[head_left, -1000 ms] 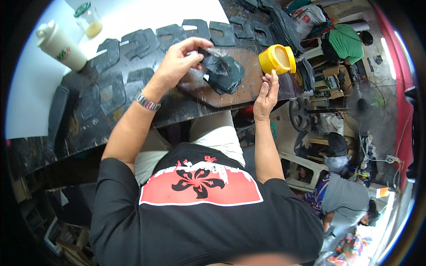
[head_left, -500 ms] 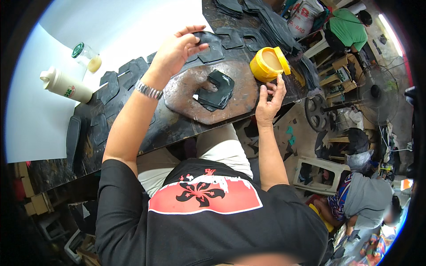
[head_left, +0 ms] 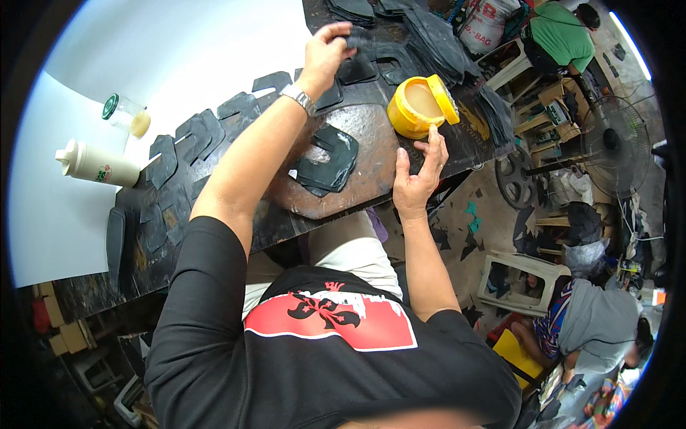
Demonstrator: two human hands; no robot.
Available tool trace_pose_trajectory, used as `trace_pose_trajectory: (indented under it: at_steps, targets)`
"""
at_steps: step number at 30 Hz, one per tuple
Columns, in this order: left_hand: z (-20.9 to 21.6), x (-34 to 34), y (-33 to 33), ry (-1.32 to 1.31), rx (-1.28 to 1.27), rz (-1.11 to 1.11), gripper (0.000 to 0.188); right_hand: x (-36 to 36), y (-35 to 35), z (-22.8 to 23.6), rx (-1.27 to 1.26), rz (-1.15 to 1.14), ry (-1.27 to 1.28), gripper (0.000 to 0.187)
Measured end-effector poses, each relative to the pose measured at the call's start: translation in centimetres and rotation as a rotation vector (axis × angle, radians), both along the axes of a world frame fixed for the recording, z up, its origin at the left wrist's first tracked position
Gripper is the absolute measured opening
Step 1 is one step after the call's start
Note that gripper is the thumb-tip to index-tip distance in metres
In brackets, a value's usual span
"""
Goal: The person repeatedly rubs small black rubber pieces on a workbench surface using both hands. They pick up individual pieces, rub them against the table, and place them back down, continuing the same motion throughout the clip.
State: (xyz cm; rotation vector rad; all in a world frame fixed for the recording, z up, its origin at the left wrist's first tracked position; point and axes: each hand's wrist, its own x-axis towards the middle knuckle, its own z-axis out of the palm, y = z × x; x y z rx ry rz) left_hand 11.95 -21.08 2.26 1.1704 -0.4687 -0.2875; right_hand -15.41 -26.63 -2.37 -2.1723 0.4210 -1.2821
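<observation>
My left hand reaches over the far side of the table, its fingers closed on a black flat piece that is smeared by motion. Below it, a small stack of black U-shaped pieces lies on a worn brown slab. A yellow tub with a tan paste inside and its lid tilted open stands at the slab's right edge. My right hand is beside the tub, fingers and thumb apart, fingertips at the tub's lower side. Nothing shows in that hand.
More black cut pieces lie in a row along the dark table. Stacks of black sheets are at the far right. A cream bottle and a glass jar stand left. Two other people, stools and a fan are on the right.
My left hand has moved away and to the right with the black piece. My right hand stays by the tub. The whole view has shifted slightly.
</observation>
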Motion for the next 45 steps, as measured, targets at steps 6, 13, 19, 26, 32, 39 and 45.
trace_pose_trajectory:
  at_steps: [6,13,19,26,32,39,45]
  targets:
    - [-2.1,-1.1,0.3,-0.132,0.616,-0.019,0.028,0.2,-0.1,-0.1,-0.002,-0.004,-0.006,0.067]
    - [-1.2,-0.7,0.1,-0.645,0.798,0.027,0.025,0.2,0.0,-0.1,-0.008,-0.006,-0.016,0.067]
    - [-1.2,-0.9,0.3,-0.676,0.865,0.06,0.029,0.1,0.0,0.0,-0.013,0.001,0.007,0.071]
    - [-1.4,-1.9,0.7,-1.105,0.798,0.253,0.043,0.2,0.0,-0.1,-0.011,-0.009,-0.019,0.067]
    - [-1.3,-1.5,1.2,-1.129,0.864,-0.039,0.058,0.1,0.0,-0.2,0.002,0.014,0.009,0.072]
    - [-1.7,-0.4,1.5,-1.042,0.75,-0.079,0.061,0.2,-0.1,-0.3,0.001,-0.005,-0.009,0.064]
    - [-2.6,-0.5,1.6,-1.082,0.767,-0.031,0.066,0.2,0.0,-0.3,0.005,0.006,-0.023,0.063]
